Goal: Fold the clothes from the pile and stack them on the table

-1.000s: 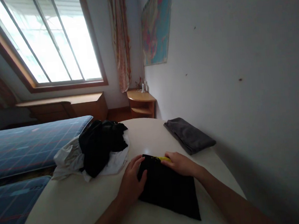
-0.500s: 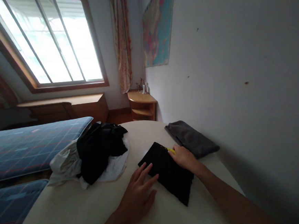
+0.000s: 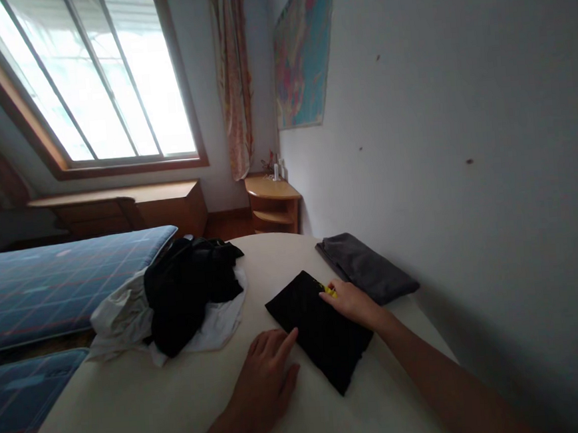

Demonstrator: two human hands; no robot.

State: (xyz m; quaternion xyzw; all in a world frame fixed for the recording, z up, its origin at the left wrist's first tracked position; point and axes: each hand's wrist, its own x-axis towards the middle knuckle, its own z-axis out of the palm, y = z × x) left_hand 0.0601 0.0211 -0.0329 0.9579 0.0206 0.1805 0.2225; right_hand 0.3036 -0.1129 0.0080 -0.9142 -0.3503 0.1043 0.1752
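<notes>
Folded black cloth rectangle with yellow tag (image 3: 313, 324) lies on round white table (image 3: 133, 402), long axis diagonal, far-left to near-right. Right hand (image 3: 353, 303) rests on its far-right edge at the tag, fingers curled; whether it grips can't be told. Left hand (image 3: 266, 378) lies flat and spread, holding nothing, fingertips at the near-left edge. Folded grey cloth (image 3: 368, 267) just beyond.

A round cream table (image 3: 133, 402) bears a folded black garment (image 3: 318, 327), a folded grey garment (image 3: 368, 267) — and a clothes heap (image 3: 175, 299).
</notes>
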